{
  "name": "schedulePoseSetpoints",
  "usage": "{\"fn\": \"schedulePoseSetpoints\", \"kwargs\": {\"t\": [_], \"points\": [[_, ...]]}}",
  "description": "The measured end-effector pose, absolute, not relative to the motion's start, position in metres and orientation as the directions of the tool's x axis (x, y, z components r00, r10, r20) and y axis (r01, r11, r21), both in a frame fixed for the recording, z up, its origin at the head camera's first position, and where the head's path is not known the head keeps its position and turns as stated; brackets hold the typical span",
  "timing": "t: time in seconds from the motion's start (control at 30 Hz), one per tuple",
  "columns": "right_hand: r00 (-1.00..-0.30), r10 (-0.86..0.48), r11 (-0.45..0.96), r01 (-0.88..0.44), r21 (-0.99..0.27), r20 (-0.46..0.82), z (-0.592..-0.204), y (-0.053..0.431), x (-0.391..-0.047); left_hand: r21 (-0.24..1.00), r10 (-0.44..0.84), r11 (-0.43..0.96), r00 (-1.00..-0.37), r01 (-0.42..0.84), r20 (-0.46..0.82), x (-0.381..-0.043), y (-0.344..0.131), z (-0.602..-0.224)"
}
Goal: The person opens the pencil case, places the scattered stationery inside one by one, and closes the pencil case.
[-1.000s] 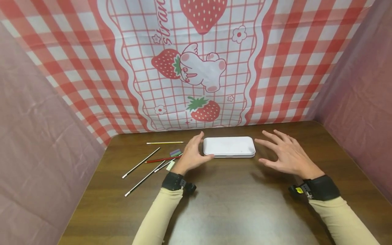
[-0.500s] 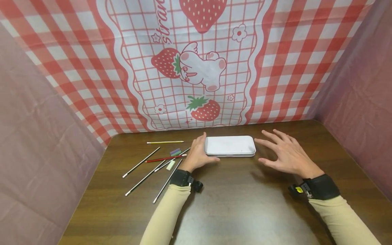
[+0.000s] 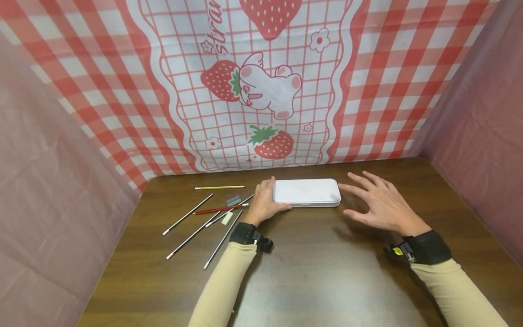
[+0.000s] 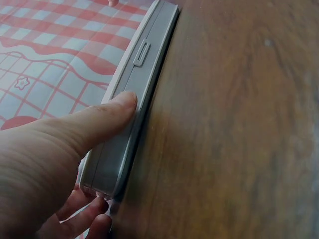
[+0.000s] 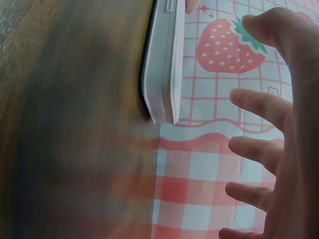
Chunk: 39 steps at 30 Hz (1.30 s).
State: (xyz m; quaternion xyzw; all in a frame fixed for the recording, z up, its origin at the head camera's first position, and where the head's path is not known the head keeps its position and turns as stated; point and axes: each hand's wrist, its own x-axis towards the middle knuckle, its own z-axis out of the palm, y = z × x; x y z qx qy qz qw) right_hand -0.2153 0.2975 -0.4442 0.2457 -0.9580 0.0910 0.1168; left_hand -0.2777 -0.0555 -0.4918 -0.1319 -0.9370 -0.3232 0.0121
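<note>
A flat white pencil case [image 3: 306, 191] with rounded corners lies near the back of the table, its clasp facing front. My left hand [image 3: 264, 203] grips the case's left end. In the left wrist view the thumb [image 4: 114, 112] presses the front side beside the clasp [image 4: 142, 53], and the other fingers [image 4: 82, 216] bend around the end. Off the case's right end, my right hand [image 3: 380, 205] hovers with fingers spread and holds nothing. The right wrist view shows its thumb and fingers apart from the case [image 5: 164, 64].
Left of the case, a yellow pencil [image 3: 219, 187], a red pencil [image 3: 216, 210] and several dark pencils [image 3: 192, 234] lie scattered. Among them are a purple-and-green block [image 3: 234, 201] and a pale green eraser [image 3: 227, 218]. A strawberry-print cloth [image 3: 261, 91] hangs behind the table.
My left hand has moved right, away from the pencils, and its thumb has come in against the case's front. The right hand has stayed nearly still.
</note>
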Motion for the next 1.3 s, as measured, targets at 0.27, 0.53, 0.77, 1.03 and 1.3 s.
{"fn": "schedulePoseSetpoints", "kwargs": {"t": [0.27,0.53,0.77,1.03,1.3], "points": [[-0.836,-0.457,0.853,-0.508,-0.117,0.304,-0.438,0.295,-0.217,0.576,0.247,0.775,-0.964,0.26,0.102,-0.279,-0.057,-0.49],[-0.768,-0.496,0.828,-0.559,-0.047,0.404,-0.399,0.284,-0.232,0.573,0.243,0.776,-0.963,0.264,0.114,-0.281,-0.057,-0.491],[-0.747,-0.543,0.807,-0.591,-0.01,0.384,-0.389,0.27,-0.241,0.574,0.239,0.778,-0.965,0.257,0.107,-0.28,-0.057,-0.488],[-0.814,-0.551,0.824,-0.565,-0.031,0.181,-0.4,0.243,-0.256,0.56,0.237,0.789,-0.966,0.251,0.099,-0.281,-0.058,-0.488],[-0.839,-0.539,0.841,-0.542,-0.011,0.078,-0.419,0.216,-0.269,0.576,0.251,0.774,-0.963,0.262,0.101,-0.28,-0.056,-0.49]]}}
